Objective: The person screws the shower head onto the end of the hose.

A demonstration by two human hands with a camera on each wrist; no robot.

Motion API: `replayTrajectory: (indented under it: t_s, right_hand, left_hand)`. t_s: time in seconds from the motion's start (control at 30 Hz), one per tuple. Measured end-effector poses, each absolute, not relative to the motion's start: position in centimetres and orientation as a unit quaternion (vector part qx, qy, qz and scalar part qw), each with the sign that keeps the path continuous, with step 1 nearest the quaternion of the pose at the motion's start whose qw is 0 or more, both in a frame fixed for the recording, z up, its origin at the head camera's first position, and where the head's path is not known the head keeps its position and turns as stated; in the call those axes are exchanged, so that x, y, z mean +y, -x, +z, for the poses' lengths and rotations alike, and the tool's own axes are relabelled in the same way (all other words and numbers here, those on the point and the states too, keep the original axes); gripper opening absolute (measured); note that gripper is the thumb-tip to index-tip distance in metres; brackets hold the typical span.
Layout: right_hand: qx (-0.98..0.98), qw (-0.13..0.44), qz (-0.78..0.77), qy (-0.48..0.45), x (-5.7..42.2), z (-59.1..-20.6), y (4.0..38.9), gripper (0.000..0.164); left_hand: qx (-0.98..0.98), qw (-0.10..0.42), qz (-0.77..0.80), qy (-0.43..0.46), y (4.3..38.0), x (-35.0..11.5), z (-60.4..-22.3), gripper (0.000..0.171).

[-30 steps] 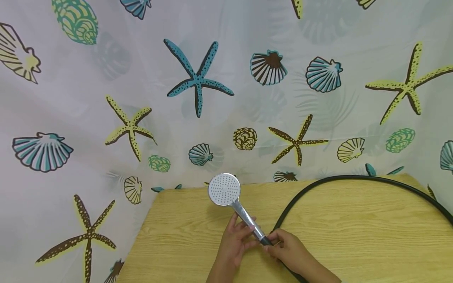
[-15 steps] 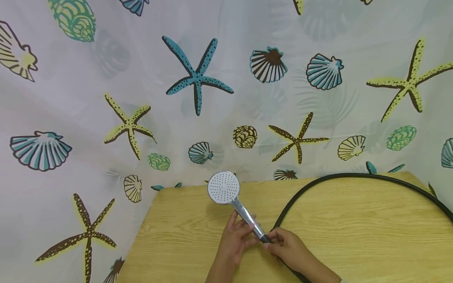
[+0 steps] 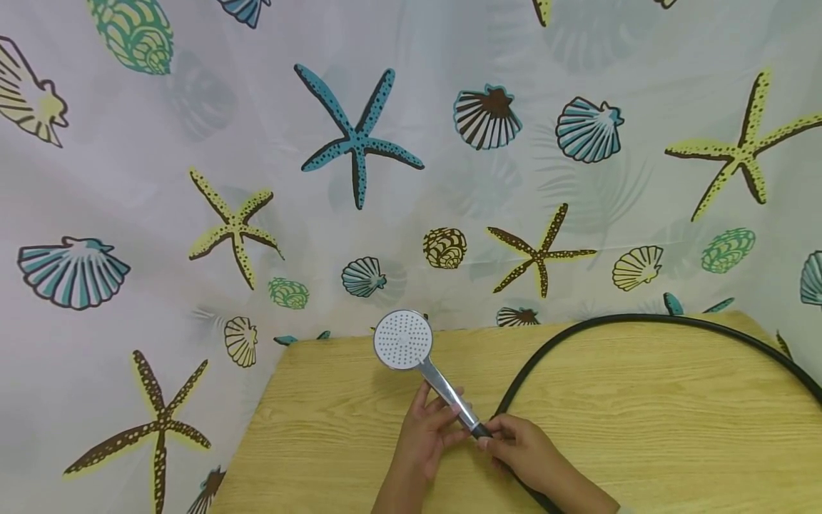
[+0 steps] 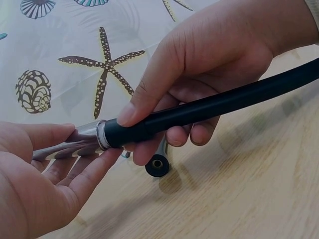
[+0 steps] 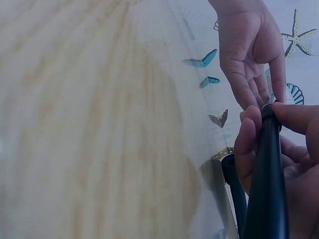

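Note:
A chrome hand shower (image 3: 402, 340) with a round white spray face points up and to the left in the head view. My left hand (image 3: 420, 435) holds its handle (image 3: 442, 385), thumb on top and fingers beneath. At the handle's lower end, my right hand (image 3: 529, 453) pinches the black connector (image 4: 122, 133) of a thick black hose (image 4: 214, 107). Connector and chrome handle meet at a pale ring (image 4: 102, 135) in the left wrist view. Whether the joint is tight cannot be told. The spray face is out of both wrist views.
The hose (image 3: 642, 318) arcs over the wood-grain table (image 3: 321, 414) and leaves at the right. A black round end with a brass-coloured hole (image 4: 158, 165) shows beyond my right fingers. A shell-and-starfish curtain (image 3: 417, 178) hangs behind the table.
The shower has shifted slightly to the left, its handle moving a little in my left fingers' hold. Both hands stay nearly where they were; the head view has tilted slightly.

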State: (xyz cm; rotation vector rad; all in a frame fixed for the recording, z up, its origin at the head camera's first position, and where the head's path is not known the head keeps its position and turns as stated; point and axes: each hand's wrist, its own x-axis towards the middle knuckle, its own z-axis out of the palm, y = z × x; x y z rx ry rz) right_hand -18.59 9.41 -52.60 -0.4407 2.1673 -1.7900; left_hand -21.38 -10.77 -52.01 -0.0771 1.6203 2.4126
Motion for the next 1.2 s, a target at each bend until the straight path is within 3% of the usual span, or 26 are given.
replayTrajectory:
  t_s: [0.83,1.2]
  right_hand:
    - [0.757,0.147,-0.615,0.167,9.61,-52.79,18.39,0.033]
    - [0.769,0.151,-0.593,0.185,9.75,-53.02,18.46,0.044]
  left_hand:
    - [0.553,0.12,0.824,0.031,21.41,-10.7,-52.25,0.083]
    - [0.552,0.123,0.824,0.032,21.28,-10.69,-51.91,0.081]
